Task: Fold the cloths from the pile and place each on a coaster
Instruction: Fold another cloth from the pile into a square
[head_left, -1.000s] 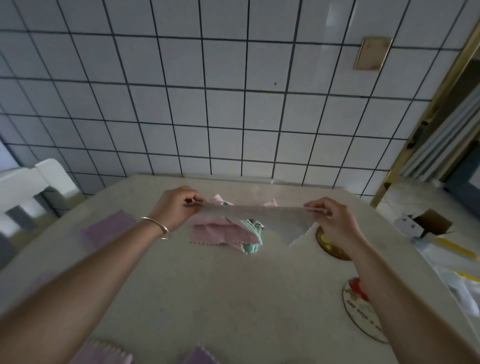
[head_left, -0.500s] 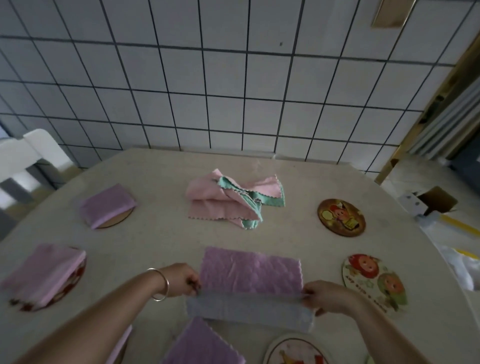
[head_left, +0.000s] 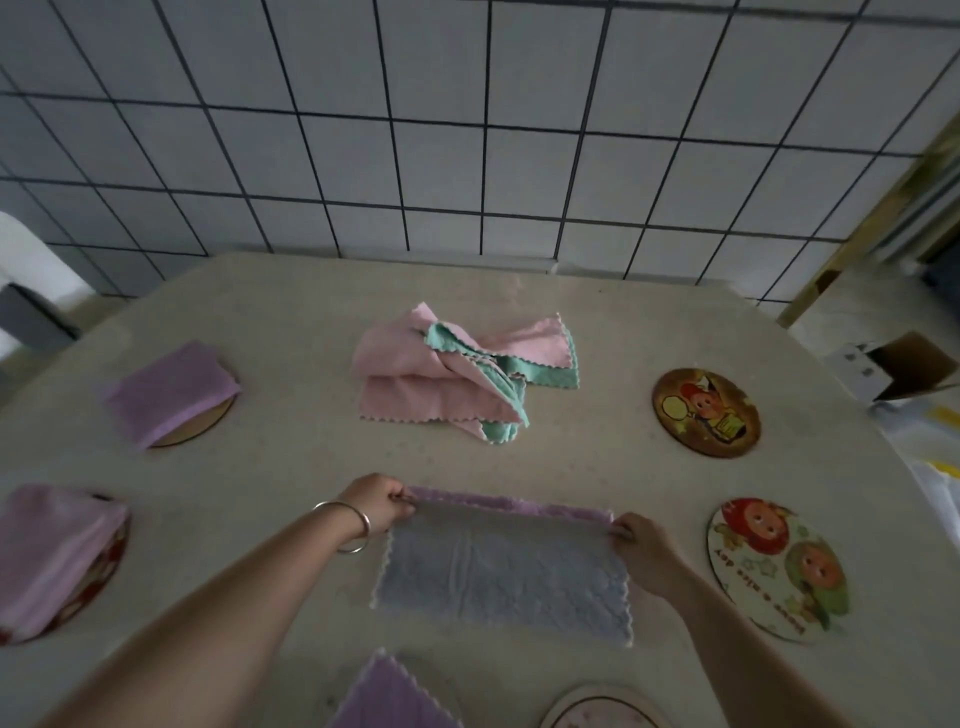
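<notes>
Half a second back the near edge of the cloth (head_left: 501, 577) sat rolled up at the table's (head_left: 291, 457) near side; now that edge has been carried over to the far side, so the grey-blue face lies on top and only a strip of lilac shows along the far edge. The left hand (head_left: 376, 506) pinches the far-left corner and the right hand (head_left: 641, 545) pinches the far-right corner, both pressing it down flat at about 6 o'clock on the table.

Counting round: the pile (head_left: 462, 371) at 12 o'clock is a tangle of pink and mint cloths, too bunched to count exactly. Two folded cloths sit on coasters to the left, one lilac cloth (head_left: 169, 389) at 10 o'clock and one pink cloth (head_left: 52, 551) at 8 o'clock. A third lilac cloth (head_left: 387, 699) pokes in at the bottom edge; what it lies on I cannot tell.

Three coasters are bare: one dark cartoon coaster (head_left: 705, 413) at 2 o'clock, one pale coaster (head_left: 776, 569) with two round faces at 4 o'clock, just beside the right hand, and one coaster rim (head_left: 602, 709) at the bottom edge. One silver bangle (head_left: 353, 525) circles the left wrist.
</notes>
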